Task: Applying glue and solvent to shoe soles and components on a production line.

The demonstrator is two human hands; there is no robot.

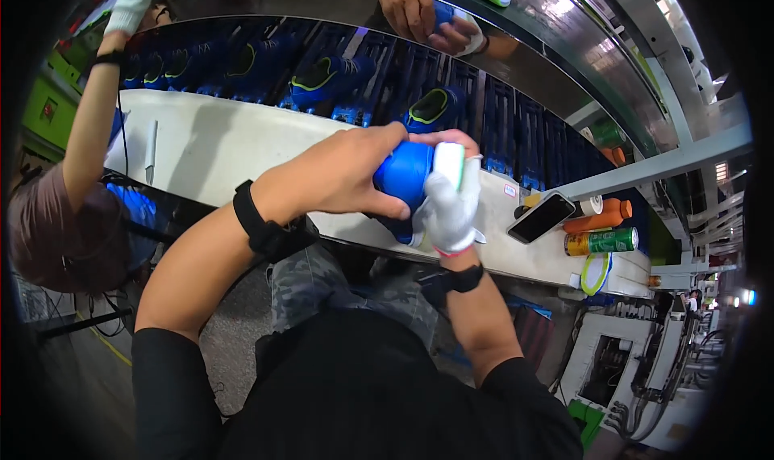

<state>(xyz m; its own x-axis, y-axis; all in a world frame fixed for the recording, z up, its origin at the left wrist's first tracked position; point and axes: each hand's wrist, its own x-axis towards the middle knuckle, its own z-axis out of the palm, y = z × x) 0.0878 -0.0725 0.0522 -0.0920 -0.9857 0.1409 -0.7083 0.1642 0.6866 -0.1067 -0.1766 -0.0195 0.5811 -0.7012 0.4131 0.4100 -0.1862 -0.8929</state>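
Observation:
Between my hands, above the white bench top, is a blue shoe with a smooth, rounded end. My left hand is bare and wraps it from the left, thumb on the near side. My right hand, in a white glove with some bare fingertips showing, closes on it from the right. A white sole-like piece with a greenish edge lies against the shoe's right side, under the right hand's fingers. My hands hide the rest of the shoe.
Beyond the bench, blue shoes sit on a dark rack. A knife-like tool lies left. To the right are a phone, an orange bottle and a green-and-yellow can. A co-worker's gloved hand reaches in far left.

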